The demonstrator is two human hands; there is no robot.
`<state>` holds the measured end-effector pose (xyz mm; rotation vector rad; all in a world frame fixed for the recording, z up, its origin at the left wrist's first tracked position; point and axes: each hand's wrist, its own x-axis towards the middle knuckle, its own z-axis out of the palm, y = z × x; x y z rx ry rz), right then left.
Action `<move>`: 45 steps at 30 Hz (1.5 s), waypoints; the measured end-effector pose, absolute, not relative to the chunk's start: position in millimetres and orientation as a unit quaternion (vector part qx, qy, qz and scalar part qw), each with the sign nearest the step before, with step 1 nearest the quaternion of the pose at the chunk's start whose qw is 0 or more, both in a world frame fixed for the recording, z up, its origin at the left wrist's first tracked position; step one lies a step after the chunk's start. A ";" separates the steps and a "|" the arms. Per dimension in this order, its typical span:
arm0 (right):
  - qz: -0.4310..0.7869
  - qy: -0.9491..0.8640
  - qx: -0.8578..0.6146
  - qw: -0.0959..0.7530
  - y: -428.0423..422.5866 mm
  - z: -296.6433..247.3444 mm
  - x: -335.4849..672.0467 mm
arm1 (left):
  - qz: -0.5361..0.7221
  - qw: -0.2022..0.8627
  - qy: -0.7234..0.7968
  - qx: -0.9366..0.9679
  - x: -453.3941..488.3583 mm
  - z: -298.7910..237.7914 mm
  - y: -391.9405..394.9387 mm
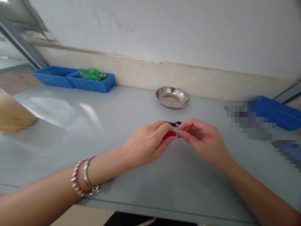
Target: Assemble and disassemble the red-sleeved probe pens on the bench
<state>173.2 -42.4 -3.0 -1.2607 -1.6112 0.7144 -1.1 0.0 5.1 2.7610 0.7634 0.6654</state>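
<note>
Over the middle of the grey table (70, 125), my two hands meet fingertip to fingertip. My left hand (147, 142) is closed in a pinch on a small red piece (169, 135). My right hand (202, 138) is closed too, its thumb and fingers pressed against the red piece's right end. Just behind the fingertips lies a thin black and silver tool (172, 123), like tweezers; whether a hand holds it I cannot tell. A bracelet sits on my left wrist.
A steel dish (172, 97) stands near the wall behind the hands. Two blue bins (72, 78) sit at the back left, one with green pieces (91, 74). Another blue bin (277, 113) is at the right. A tan object (13, 114) lies at the left edge.
</note>
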 end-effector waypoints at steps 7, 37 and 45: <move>0.294 -0.661 -0.513 0.462 -42.6 -3.5 172.3 | 0.248 0.090 0.259 0.929 -2.2 3.9 0.3; 0.277 -0.653 -0.536 0.459 -41.4 -3.6 172.8 | 0.276 0.076 0.248 0.926 -2.0 0.3 3.2; 0.262 -0.679 -0.518 0.449 -40.7 -4.7 174.2 | 0.270 0.082 0.249 0.926 -2.3 0.5 2.9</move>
